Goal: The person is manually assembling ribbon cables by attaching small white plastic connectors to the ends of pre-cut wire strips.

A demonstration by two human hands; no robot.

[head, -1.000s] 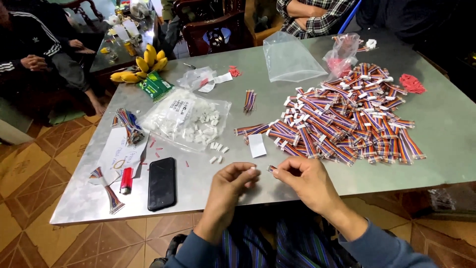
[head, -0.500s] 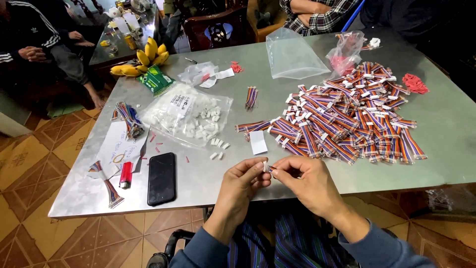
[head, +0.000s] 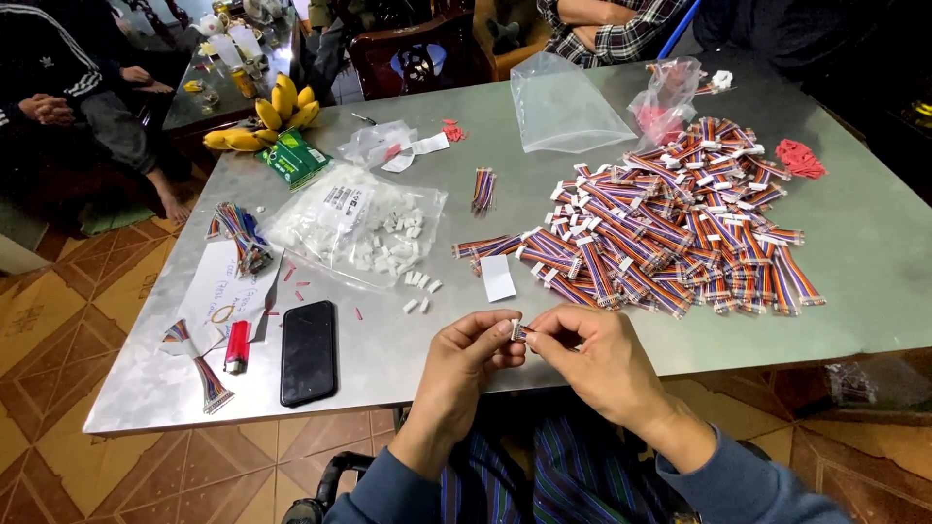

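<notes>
Small white connector [head: 516,330] pinched between fingers of left hand [head: 466,364], right hand [head: 594,361]

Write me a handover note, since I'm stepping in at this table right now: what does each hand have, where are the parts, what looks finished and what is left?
Left hand and right hand meet over the near table edge, pinching one small white connector on a short wire piece between the fingertips.
Loose white connectors lie beside an open clear bag of them.
The big heap of multicoloured ribbon wires mostly shows white ends, so it looks done.
Left: the piece in hand; a few wire bundles seem unfitted, though I cannot tell for sure.
</notes>
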